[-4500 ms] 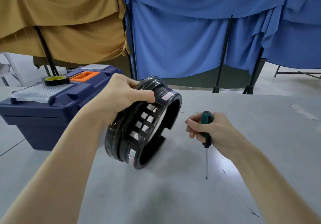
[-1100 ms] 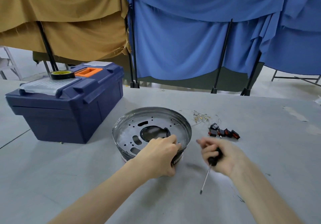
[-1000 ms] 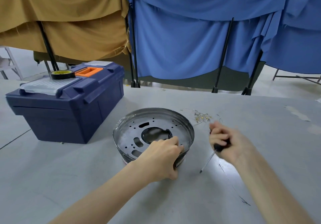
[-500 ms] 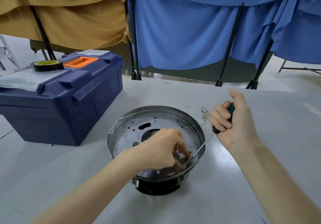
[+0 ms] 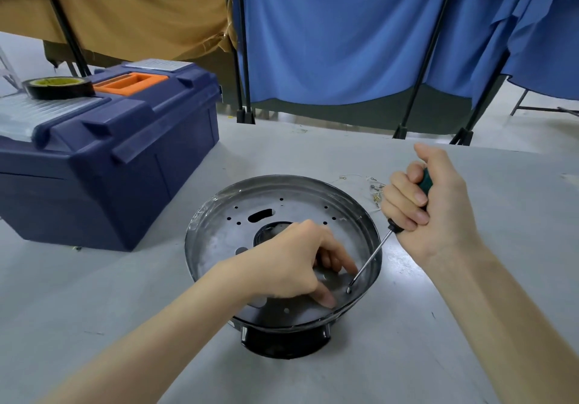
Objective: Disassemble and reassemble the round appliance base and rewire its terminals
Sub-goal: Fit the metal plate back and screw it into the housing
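The round appliance base (image 5: 219,231) stands on the table, its silver perforated metal dish facing up over a black plastic foot (image 5: 282,342). My left hand (image 5: 291,265) lies inside the dish near its front right rim, fingertips and thumb pressing on the metal close to a small screw (image 5: 348,291). My right hand (image 5: 435,212) grips a green-handled screwdriver (image 5: 371,255), whose shaft slants down left with its tip on that screw.
A dark blue toolbox (image 5: 119,165) with an orange handle stands at the left, a roll of black tape (image 5: 59,88) on its lid. Small loose wires and terminals (image 5: 374,189) lie behind the dish. Blue and tan curtains hang behind the grey table (image 5: 470,356).
The base went from held on edge to lying dish-up on the table. My left hand moved inside the dish, and my right hand brought the screwdriver tip down onto the screw.
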Demonstrator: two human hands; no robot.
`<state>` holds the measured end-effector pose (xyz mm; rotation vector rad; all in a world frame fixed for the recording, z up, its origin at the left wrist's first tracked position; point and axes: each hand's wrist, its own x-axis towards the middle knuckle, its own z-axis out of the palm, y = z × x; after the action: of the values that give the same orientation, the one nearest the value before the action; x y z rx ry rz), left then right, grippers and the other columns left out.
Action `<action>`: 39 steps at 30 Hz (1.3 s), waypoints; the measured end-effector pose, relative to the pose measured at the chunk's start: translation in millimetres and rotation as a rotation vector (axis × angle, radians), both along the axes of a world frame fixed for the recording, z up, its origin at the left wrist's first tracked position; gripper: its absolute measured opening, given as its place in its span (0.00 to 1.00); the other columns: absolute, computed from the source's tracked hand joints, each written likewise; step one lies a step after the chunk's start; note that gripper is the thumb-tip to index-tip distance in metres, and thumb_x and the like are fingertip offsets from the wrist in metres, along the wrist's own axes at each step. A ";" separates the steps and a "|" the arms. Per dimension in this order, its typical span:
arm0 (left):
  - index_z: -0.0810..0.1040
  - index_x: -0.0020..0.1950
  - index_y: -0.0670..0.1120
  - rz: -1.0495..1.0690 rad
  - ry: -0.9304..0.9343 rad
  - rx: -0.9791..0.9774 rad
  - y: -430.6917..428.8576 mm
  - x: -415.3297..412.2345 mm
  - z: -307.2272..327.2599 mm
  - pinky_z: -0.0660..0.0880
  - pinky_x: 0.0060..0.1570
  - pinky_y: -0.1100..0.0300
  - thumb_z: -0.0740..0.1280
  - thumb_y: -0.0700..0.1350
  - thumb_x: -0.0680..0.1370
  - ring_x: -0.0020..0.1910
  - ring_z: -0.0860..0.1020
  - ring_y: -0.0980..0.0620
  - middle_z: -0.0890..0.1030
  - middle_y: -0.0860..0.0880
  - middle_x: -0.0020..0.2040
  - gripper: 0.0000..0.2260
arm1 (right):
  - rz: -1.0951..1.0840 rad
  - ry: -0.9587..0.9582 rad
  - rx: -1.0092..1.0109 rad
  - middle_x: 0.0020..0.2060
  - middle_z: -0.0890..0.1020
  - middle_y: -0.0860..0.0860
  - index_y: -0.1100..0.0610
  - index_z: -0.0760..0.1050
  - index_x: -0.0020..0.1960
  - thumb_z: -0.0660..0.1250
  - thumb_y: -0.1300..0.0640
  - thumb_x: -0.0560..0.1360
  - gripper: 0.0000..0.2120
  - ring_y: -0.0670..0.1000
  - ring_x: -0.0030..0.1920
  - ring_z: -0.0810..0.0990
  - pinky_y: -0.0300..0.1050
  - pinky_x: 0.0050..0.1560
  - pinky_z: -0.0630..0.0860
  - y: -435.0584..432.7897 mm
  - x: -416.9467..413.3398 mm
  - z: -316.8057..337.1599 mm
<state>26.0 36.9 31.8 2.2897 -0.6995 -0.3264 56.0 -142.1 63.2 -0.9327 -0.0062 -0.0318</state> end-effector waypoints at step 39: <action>0.77 0.57 0.38 -0.008 0.239 -0.816 -11.6 -10.0 18.7 0.81 0.48 0.53 0.69 0.38 0.77 0.46 0.84 0.37 0.83 0.33 0.49 0.10 | -0.080 -0.720 -0.665 0.43 0.83 0.58 0.61 0.80 0.51 0.71 0.60 0.72 0.09 0.57 0.44 0.86 0.45 0.44 0.81 4.0 -42.6 14.0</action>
<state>16.0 25.3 50.5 1.4475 -0.5755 -0.2486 13.4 -138.1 77.3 -1.5413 -0.6819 -0.4607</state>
